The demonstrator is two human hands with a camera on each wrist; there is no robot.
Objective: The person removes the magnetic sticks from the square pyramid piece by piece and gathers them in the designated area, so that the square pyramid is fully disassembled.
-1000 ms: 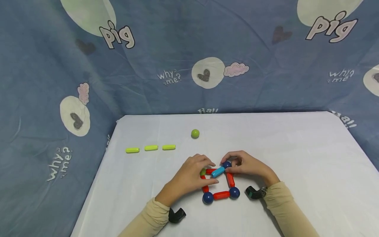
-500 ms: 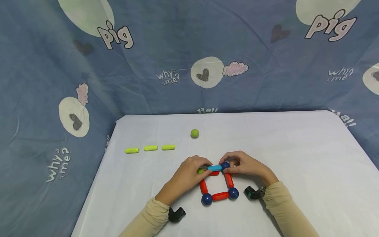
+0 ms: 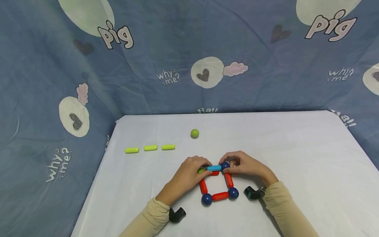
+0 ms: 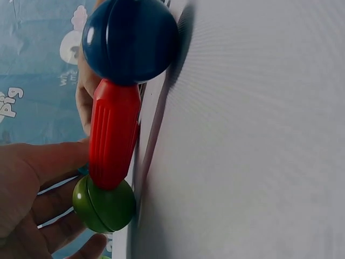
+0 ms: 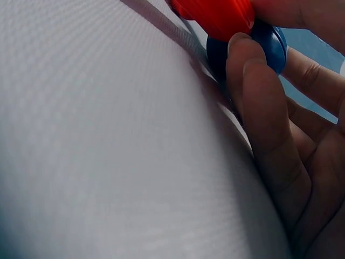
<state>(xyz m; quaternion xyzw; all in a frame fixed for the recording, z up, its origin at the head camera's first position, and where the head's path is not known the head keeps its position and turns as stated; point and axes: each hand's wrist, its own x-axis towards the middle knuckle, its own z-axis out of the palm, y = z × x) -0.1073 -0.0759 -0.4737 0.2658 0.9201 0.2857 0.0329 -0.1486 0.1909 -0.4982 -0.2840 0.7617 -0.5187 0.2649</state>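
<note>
On the surface (image 3: 296,158), left hand (image 3: 189,176) pinches green ball (image 3: 201,171), right hand (image 3: 245,166) pinches blue ball (image 3: 225,165); blue rod (image 3: 214,168) bridges them. Left-wrist view alone shows red rod (image 4: 112,132) touching the green ball. Yellow-green rods (image 3: 150,148) lie well apart.

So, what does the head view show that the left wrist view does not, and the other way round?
Only the head view shows the three lime bars, the loose green ball, the light blue bar and the right hand gripping a dark blue ball. Only the left wrist view shows closely the joint where the red bar meets the held green ball. Both show the left hand and the white table.
</note>
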